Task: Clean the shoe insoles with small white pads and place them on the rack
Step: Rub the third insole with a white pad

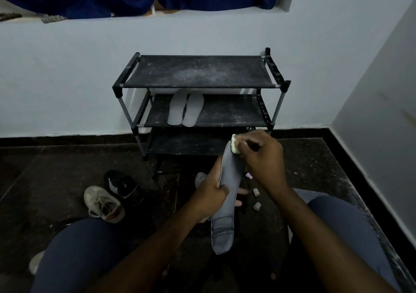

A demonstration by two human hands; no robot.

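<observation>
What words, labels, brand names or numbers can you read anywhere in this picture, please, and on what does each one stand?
No text here can be read.
On the black shoe: white marks on its side, too blurred to tell whether they are letters.
On the grey insole, the white pad, the rack and the beige shoe: no lettering shows.
</observation>
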